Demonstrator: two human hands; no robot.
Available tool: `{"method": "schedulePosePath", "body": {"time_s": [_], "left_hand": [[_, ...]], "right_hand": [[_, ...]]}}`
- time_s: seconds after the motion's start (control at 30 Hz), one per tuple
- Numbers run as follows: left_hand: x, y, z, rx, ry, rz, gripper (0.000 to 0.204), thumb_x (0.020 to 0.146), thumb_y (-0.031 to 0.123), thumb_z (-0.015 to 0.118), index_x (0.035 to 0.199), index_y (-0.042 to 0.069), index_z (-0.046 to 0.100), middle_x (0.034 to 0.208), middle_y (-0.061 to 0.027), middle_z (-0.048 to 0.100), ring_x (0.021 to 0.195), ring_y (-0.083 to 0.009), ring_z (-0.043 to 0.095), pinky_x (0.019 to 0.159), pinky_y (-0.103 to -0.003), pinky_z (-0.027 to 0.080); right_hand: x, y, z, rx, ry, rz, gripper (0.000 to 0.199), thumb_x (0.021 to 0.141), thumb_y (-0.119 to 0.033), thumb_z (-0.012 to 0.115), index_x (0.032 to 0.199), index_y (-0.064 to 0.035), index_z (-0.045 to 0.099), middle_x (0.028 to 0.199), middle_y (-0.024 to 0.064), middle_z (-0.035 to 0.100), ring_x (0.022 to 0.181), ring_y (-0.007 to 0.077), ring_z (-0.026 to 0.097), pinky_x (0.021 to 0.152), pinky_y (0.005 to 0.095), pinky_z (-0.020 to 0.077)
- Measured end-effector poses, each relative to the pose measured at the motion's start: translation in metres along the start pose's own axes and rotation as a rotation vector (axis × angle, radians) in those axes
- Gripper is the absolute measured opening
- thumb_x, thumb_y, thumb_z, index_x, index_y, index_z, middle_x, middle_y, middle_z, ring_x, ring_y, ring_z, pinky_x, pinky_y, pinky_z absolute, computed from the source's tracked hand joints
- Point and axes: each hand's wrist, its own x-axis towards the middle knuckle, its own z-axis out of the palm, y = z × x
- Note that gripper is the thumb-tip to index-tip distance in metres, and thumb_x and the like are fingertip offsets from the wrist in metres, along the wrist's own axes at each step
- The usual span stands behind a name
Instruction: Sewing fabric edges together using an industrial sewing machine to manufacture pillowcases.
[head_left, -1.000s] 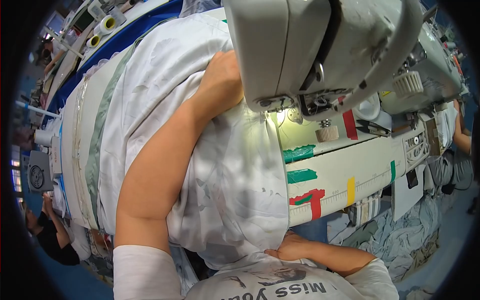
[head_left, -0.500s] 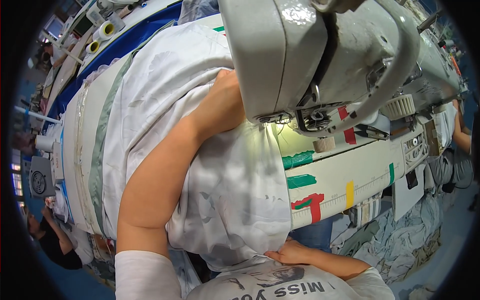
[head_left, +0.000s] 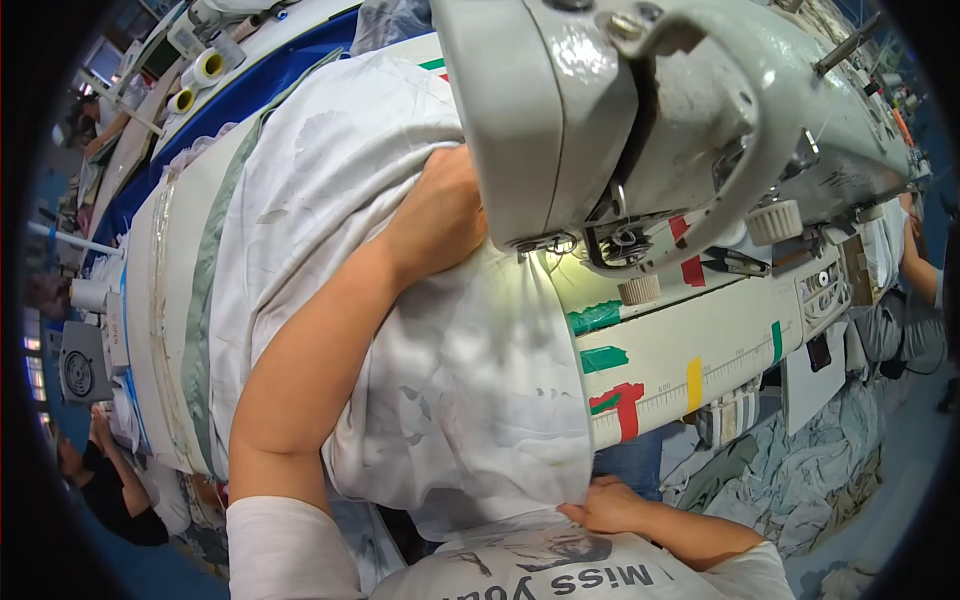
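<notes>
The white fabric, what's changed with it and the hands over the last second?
The right hand has slid a little toward the left along the fabric edge it pinches. The left hand stays flat on the fabric beside the sewing machine head. The fabric lies much as before.

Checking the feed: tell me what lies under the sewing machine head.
White fabric and the left hand run beneath the sewing machine head; its fingers and the needle are hidden.

Left hand [head_left: 440, 215] on white fabric [head_left: 470, 400] under sewing machine [head_left: 640, 120]; right hand [head_left: 605, 505] pinches hem.
</notes>
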Motion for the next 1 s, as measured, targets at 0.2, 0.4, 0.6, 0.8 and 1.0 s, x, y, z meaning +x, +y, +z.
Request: {"method": "schedulePosePath", "body": {"time_s": [0.2,0.4,0.6,0.8,1.0], "left_hand": [[-0.02,-0.006,-0.001,0.004,-0.223,-0.402,0.029,0.073,0.006,0.064,0.099,0.003,0.053,0.1,-0.0132,0.051,0.094,-0.0322,0.048,0.082,-0.039,0.04],[-0.04,0.051,-0.019,-0.235,-0.344,-0.386,0.024,0.073,0.014,0.067,0.092,0.006,0.054,0.098,-0.0127,0.052,0.096,-0.0317,0.049,0.083,-0.039,0.039],[-0.045,0.052,-0.016,-0.028,-0.427,-0.261,0.048,0.077,0.041,0.064,0.119,0.019,0.06,0.119,-0.0153,0.047,0.116,-0.0333,0.043,0.099,-0.052,0.027],[-0.039,0.041,-0.016,-0.094,-0.635,-0.291,0.044,0.08,0.051,0.059,0.117,0.027,0.062,0.134,-0.0235,0.036,0.131,-0.0409,0.028,0.105,-0.058,0.015],[-0.046,0.026,-0.012,-0.163,-0.64,-0.283,0.038,0.08,0.051,0.059,0.106,0.024,0.066,0.138,-0.0267,0.03,0.134,-0.0419,0.022,0.105,-0.059,0.013]], "right_hand": [[0.006,-0.01,-0.018,-0.195,0.186,-0.025,0.055,0.089,-0.044,0.048,0.074,0.0066,0.064,0.074,0.0263,0.063,0.072,0.0401,0.063,0.074,0.0476,0.0489],[-0.054,-0.089,-0.114,-0.069,0.624,-0.342,0.02,0.078,-0.022,0.066,0.08,-0.0026,0.063,0.075,0.0125,0.063,0.066,0.0317,0.061,0.06,0.0389,0.048],[-0.008,-0.091,-0.198,-0.286,1.153,-0.541,0.011,0.07,-0.003,0.067,0.08,-0.0049,0.063,0.071,0.0098,0.06,0.062,0.0279,0.057,0.056,0.0371,0.0422],[0.061,-0.084,-0.262,-0.181,1.124,-0.407,0.013,0.074,-0.011,0.063,0.085,-0.0053,0.063,0.08,0.0139,0.061,0.074,0.0321,0.057,0.064,0.0427,0.0448],[0.082,-0.073,-0.274,-0.139,1.081,-0.412,0.015,0.074,-0.013,0.062,0.087,-0.0055,0.063,0.083,0.0138,0.061,0.076,0.0317,0.057,0.066,0.0433,0.0448]]}}
